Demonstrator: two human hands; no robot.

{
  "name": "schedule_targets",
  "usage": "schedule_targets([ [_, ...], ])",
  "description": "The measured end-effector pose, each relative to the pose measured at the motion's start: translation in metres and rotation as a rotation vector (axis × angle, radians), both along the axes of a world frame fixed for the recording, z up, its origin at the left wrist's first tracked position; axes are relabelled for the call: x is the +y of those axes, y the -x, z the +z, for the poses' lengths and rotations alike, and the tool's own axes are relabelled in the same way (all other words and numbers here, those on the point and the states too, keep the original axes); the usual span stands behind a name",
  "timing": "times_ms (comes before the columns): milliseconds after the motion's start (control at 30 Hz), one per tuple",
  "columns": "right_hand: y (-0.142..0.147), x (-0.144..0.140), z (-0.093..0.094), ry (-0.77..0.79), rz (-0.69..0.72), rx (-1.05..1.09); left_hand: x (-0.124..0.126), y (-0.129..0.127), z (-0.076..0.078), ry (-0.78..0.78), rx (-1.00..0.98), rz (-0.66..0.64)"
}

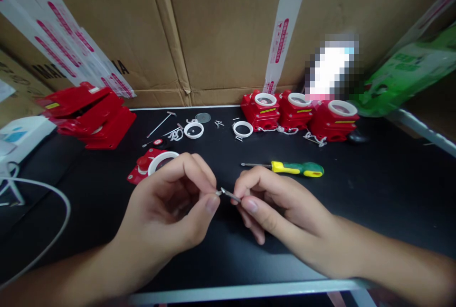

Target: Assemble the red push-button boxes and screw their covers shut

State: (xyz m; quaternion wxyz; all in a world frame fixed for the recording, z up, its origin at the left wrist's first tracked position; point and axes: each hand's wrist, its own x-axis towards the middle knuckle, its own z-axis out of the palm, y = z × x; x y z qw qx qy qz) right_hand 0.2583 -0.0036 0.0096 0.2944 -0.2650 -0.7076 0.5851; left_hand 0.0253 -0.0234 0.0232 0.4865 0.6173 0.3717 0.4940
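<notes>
Desk (349,245): black top, pale front edge rail, nearest the viewer.

Left hand (164,207): grip pinched, thumb to forefinger, on a small metal piece (218,193), mostly hidden by the fingertips.

Right hand (285,212): grip pinched, thumb and forefinger, on a thin metal rod (231,196). Rod held above the desk, between the hands; long axis slanting, far end pointing left and slightly away, toward the left hand's piece, near end back toward the right thumb. The two ends meet or nearly so; contact cannot be told.

Screwdriver (298,168), yellow and green handle: lying just beyond the right hand, shaft pointing left.

Red part with white ring (142,167): behind the left hand, partly covered.

Farther back: two loose white rings (243,135); T-handled rod (160,125), slanting; clear disc (203,118); small pins (219,124).

Rear right: three red housings (295,118) in a row, white rims uppermost; green packaging (409,71). Rear left: red housings, stacked (103,124); white device (17,138); white cable (69,207).

Backdrop: cardboard (221,26), taped.
</notes>
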Motion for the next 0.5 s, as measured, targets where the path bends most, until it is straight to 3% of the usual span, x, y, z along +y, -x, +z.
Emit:
schedule_targets([
  [500, 0.0002, -0.0005, -0.0008, -0.096, -0.018, -0.048, 0.0008, -0.0016, 0.0019, -0.003, 0.023, 0.002],
])
